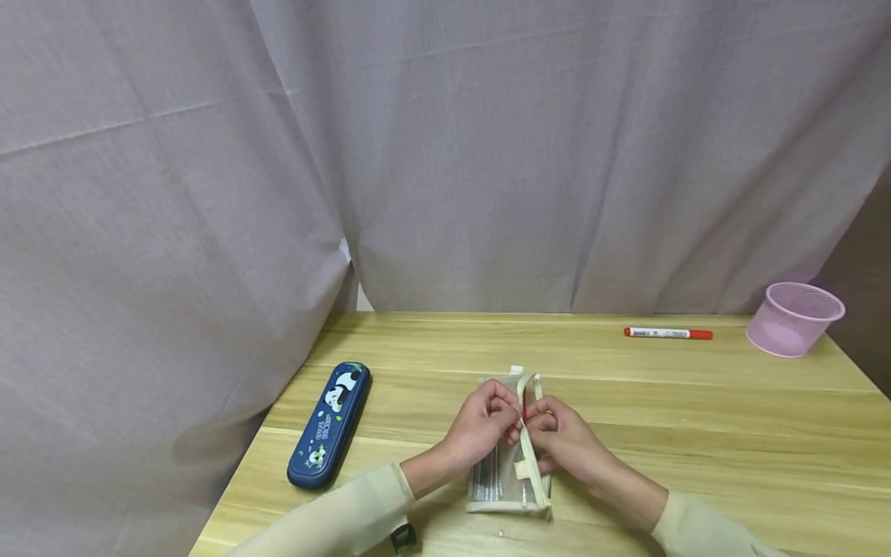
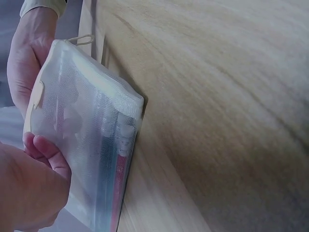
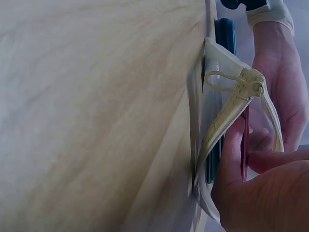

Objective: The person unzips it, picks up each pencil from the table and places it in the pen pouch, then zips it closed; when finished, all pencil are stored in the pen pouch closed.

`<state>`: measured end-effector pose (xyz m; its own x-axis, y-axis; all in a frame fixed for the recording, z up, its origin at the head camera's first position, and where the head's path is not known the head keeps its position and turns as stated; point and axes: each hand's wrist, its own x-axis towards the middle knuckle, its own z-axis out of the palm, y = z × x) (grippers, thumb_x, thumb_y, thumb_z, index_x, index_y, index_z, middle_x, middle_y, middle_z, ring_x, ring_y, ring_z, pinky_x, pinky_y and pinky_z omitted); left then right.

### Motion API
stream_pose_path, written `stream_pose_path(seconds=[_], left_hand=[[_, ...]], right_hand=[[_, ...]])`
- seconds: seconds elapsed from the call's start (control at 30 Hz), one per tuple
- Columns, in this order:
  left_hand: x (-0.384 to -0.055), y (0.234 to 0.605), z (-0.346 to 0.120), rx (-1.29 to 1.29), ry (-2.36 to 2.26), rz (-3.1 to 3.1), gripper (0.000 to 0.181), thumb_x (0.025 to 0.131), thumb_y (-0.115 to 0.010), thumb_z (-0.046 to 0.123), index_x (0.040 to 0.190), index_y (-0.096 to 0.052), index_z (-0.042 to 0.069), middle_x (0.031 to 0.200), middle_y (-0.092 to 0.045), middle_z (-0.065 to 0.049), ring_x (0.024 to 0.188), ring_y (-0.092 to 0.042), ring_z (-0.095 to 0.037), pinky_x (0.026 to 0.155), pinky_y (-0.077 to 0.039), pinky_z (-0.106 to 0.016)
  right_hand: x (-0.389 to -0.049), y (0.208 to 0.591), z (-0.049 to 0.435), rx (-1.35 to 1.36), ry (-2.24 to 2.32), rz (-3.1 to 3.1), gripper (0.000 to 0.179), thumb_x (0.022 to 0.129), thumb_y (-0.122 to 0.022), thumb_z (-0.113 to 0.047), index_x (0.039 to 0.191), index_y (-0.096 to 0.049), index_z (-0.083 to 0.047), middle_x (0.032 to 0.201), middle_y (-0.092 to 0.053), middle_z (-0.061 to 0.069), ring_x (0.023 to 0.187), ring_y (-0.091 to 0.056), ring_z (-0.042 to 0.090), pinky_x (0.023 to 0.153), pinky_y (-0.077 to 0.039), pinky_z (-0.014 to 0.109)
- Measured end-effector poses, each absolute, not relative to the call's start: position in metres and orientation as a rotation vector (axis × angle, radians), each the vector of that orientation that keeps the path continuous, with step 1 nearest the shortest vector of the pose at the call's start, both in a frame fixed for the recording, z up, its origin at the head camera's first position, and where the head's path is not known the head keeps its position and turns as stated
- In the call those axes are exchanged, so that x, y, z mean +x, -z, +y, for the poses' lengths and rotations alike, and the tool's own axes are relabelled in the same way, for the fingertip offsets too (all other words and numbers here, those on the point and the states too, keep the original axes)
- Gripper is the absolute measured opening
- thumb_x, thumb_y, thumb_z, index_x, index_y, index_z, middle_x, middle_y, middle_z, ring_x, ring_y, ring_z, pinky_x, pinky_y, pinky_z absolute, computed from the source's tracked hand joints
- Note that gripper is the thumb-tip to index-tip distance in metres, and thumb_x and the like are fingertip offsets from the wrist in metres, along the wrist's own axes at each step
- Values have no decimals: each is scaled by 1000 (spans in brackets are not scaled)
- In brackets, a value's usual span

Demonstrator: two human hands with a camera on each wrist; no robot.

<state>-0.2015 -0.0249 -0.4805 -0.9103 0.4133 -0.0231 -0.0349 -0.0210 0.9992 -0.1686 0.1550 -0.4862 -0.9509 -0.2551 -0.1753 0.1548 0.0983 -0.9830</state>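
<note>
A see-through mesh pencil pouch [image 1: 497,472] with cream trim lies on the table, its zipped edge parted. My left hand [image 1: 480,425] pinches the pouch's cream rim from the left side. On the other side my right hand [image 1: 567,441] reaches into the mouth. Between its thumb and finger is a slim red stick [image 3: 245,145]; its exact kind is hidden. Through the mesh, in the left wrist view, a red pen-like item [image 2: 119,179] and a teal one show along the bottom. A cord loop [image 3: 222,79] hangs from the zip end.
A dark blue panda pencil case [image 1: 329,425] lies to the left on the wooden table [image 1: 418,340]. Toward the back right are a red-and-white marker [image 1: 668,333] and a pink mesh pen holder [image 1: 793,321]. A grey curtain [image 1: 473,155] hangs behind the table.
</note>
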Motion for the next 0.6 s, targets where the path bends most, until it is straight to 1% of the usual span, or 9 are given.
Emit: stream_pose_path(seconds=[0.2, 0.37, 0.47, 0.6], left_hand=[[-202, 479, -25, 409, -2003, 1940, 13, 98, -58, -1, 110, -56, -3, 83, -63, 0, 68, -62, -8, 63, -56, -18], [-202, 479, -27, 412, -2001, 1945, 13, 99, -59, 0, 111, -56, -3, 83, -63, 0, 68, -62, -9, 64, -56, -18], [-202, 478, -28, 413, -1996, 1948, 12, 99, -59, 0, 111, -56, -1, 83, -64, 0, 68, -63, -8, 64, -57, -17], [-203, 479, -27, 417, -1997, 1949, 12, 98, -59, 0, 110, -56, -1, 82, -64, 1, 67, -63, -8, 63, -57, -17]], right_hand=[[-170, 485, 155, -88, 1893, 2117, 39, 98, -62, -2, 131, -44, 7, 98, -68, 9, 85, -68, 21, 65, -67, 41], [-173, 481, 154, -29, 1860, 2242, 32, 99, -65, -2, 127, -51, 5, 95, -67, 11, 80, -69, 21, 62, -68, 42], [-172, 478, 157, 22, 1868, 2301, 29, 98, -64, 0, 125, -55, 3, 97, -68, 13, 78, -69, 22, 61, -67, 41], [-168, 475, 166, 31, 1856, 2349, 30, 97, -61, 1, 126, -56, 2, 101, -69, 16, 79, -68, 21, 59, -65, 36]])
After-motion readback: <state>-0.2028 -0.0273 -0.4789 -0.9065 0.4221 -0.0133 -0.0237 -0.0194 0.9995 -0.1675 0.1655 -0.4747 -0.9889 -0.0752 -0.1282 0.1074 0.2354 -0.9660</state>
